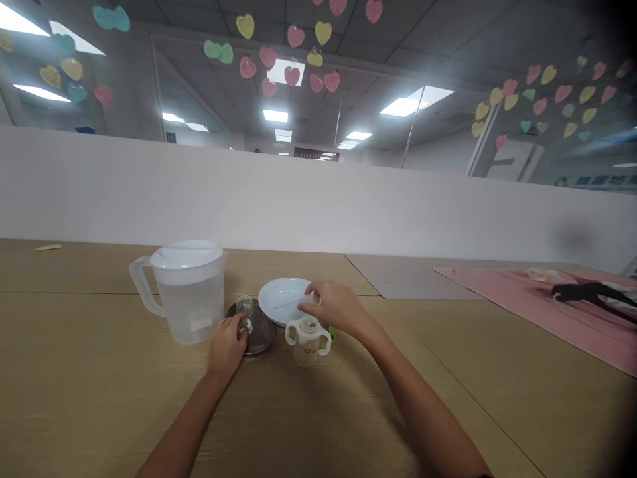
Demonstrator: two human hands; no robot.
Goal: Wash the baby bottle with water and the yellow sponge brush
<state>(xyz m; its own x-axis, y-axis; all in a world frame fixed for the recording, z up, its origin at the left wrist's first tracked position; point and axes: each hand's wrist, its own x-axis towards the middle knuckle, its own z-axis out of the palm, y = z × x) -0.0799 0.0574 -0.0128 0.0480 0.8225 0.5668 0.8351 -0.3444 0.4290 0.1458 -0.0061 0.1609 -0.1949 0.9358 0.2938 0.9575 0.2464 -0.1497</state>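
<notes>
A clear baby bottle [307, 352] with two white handles and red print stands upright on the table, its mouth uncovered. Just above it, my right hand [334, 304] is closed in a pinch; a small translucent piece seems to show at the fingertips, too faint to name. My left hand [229, 345] has its fingers closed at a small white bottle ring [248, 325] over a round dark metal tray [261, 335]. A clear dome cap [245, 305] sits on that tray beyond the fingers. Behind the bottle lies a white plate [281, 295], partly covered by my right hand.
A large lidded plastic pitcher [192, 292] stands left of the tray. Something green [332, 333] peeks out behind the bottle. On the right, a pink mat [557, 305] bears a black-handled tool [577, 292]. A low white wall [318, 206] closes the table's far side.
</notes>
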